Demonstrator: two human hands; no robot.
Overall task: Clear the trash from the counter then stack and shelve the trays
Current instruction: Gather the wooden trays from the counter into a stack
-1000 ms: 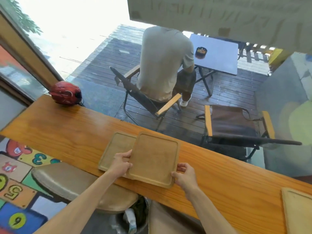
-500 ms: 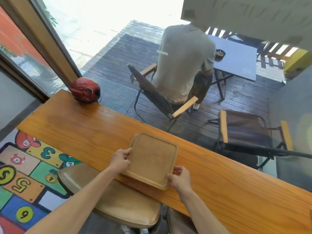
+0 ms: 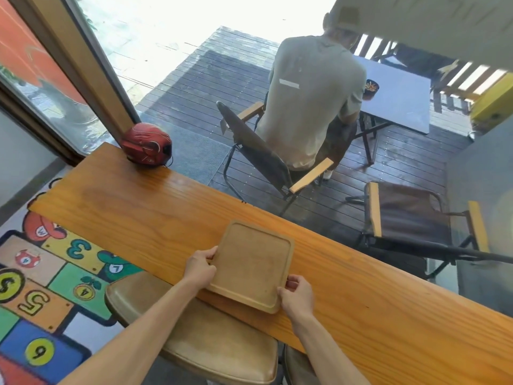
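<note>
Both hands grasp the wooden tray (image 3: 251, 263) lying on the wooden worktop (image 3: 361, 295), at the worktop's near edge. The left hand (image 3: 200, 269) clenches the tray's left rim, thumb on top; the right hand (image 3: 296, 297) grips the tray's near right corner. Whether a second tray lies beneath cannot be told. A red helmet (image 3: 147, 145) sits at the worktop's far left end, well apart from the tray. A padded stool (image 3: 200, 340) stands just below the tray, under the left forearm
</note>
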